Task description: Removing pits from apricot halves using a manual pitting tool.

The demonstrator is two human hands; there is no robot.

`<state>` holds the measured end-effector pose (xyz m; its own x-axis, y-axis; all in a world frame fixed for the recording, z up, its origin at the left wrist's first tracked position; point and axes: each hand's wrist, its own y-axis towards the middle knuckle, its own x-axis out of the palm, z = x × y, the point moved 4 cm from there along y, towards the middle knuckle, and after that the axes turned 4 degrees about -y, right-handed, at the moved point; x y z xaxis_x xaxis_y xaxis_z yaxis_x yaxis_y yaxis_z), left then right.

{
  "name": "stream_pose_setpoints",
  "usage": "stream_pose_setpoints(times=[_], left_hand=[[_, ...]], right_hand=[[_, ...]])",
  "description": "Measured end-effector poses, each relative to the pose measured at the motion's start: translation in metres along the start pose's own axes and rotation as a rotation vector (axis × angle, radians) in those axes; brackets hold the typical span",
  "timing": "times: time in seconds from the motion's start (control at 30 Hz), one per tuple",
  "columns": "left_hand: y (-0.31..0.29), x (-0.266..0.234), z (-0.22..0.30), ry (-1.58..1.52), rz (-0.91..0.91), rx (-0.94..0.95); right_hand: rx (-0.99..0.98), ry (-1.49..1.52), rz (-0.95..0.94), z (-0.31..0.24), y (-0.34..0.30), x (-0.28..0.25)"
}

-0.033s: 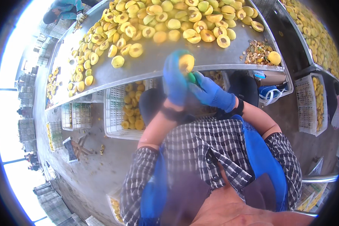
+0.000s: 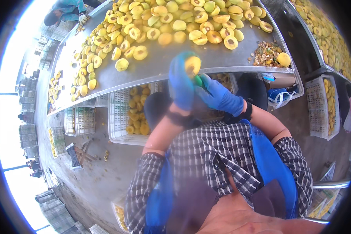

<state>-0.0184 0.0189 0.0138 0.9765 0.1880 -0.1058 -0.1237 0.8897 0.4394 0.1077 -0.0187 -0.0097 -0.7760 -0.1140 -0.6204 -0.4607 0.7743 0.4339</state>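
My left hand, in a blue knit glove, is closed around a yellow peach half just above the table's near edge. The cut face with its brown centre is turned up. My right hand, gloved alike, grips a small tool with a green handle. The handle's end shows against the lower side of the fruit; the tool's working end cannot be made out. Beyond my hands, many halved peaches are heaped on the metal table. A pile of pits and scraps lies to the right, beside a single peach.
Under the table edge stands a white crate of peach halves. Another crate stands at right, below a second loaded table. A co-worker bends over the far left corner. A small stool sits on the floor.
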Motion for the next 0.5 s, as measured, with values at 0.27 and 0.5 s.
stream_pose_setpoints(times=[0.27,0.5], left_hand=[[0.007,0.006,0.003,0.108,-0.397,0.215],[-0.008,0.022,0.005,-0.387,-0.234,-0.023]], right_hand=[[-0.04,0.12,-0.112,0.034,-0.015,0.006],[0.547,1.24,-0.277,0.034,-0.029,0.012]])
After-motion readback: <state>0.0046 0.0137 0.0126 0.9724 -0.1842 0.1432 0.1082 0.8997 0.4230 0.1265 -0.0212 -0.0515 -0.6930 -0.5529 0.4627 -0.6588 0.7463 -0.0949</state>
